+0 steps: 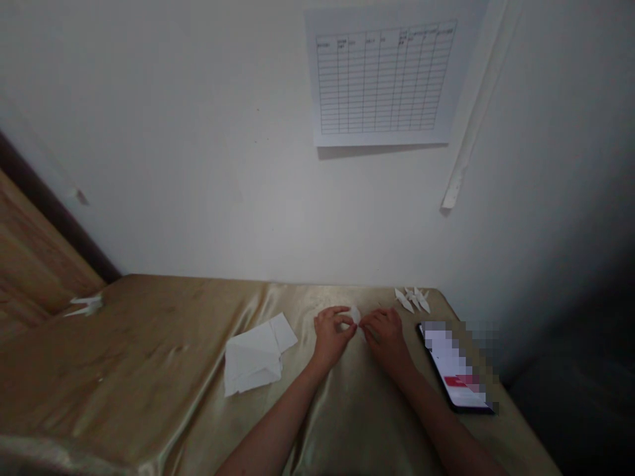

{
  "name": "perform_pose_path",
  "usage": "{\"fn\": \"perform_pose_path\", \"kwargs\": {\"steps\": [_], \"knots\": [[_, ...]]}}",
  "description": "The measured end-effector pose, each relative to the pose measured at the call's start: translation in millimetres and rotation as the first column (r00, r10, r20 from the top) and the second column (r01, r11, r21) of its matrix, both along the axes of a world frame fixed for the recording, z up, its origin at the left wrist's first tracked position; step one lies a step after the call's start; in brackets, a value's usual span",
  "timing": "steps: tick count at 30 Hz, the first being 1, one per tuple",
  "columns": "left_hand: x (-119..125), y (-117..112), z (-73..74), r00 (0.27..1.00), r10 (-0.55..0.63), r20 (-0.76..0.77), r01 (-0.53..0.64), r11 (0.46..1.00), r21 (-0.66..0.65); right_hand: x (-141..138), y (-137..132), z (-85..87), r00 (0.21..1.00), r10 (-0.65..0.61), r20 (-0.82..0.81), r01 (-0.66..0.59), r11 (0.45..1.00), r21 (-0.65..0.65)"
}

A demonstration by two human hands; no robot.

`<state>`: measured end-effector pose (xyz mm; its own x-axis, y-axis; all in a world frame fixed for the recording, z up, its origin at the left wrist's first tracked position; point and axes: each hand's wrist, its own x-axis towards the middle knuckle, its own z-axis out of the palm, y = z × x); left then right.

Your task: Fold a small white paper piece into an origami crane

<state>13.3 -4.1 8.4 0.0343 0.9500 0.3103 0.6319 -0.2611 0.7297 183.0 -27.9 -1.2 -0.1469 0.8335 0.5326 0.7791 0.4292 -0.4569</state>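
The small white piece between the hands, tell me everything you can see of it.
The small white piece is thin and looks like paper. It is held between the left hand and the right hand, above or on the golden-brown, shiny cloth; contact with the cloth cannot be told. A pale part shows in the gap between the hands, while the fingers cover some of the rest. Its full outline and any folds are too small and blurred to make out.

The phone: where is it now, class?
In the head view, the phone lies right on the cloth, beside the right forearm, below the folded papers.
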Motion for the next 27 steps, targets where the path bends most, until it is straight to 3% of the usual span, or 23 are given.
{"fn": "perform_pose_path", "kwargs": {"steps": [5,10,27], "knots": [[0.7,-1.6,3.0,1.0,-0.009,-0.011,0.009,1.0,0.011,-1.2,-2.1,0.0,1.0,-0.015,-0.007,0.016,0.998,0.055],[-0.3,-0.2,2.4,0.999,-0.048,-0.015,0.048,0.998,0.051,-1.0,-1.9,-0.2,0.993,-0.023,-0.118,0.029,0.998,0.053],[-1.7,-5.7,4.4,0.992,-0.119,-0.048,0.125,0.978,0.165,0.3,7.6,-10.2,0.921,-0.081,-0.381,0.016,0.985,-0.171]]}}
